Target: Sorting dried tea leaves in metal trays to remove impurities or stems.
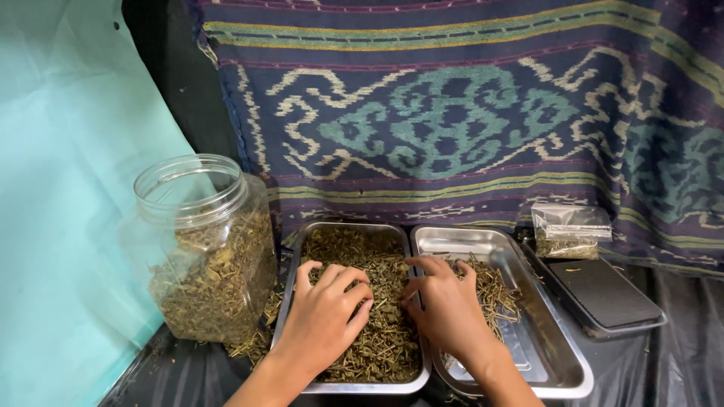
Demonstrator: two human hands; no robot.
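Both hands, left hand (326, 313) and right hand (445, 301), rest with fingers spread, gripping nothing, on the dried herbs (377, 301) filling the left steel tray (290, 279); the herbs look light, brittle, best pinched loosely from above.

A rectangular steel tray (290, 301) sits level, filled nearly to the rim with dried greenish-brown herb pieces (377, 264). At its three o'clock, touching it, a second steel tray (550, 362) holds a thin scatter of twiggy stems (494, 290) (mostly bare metal shows).
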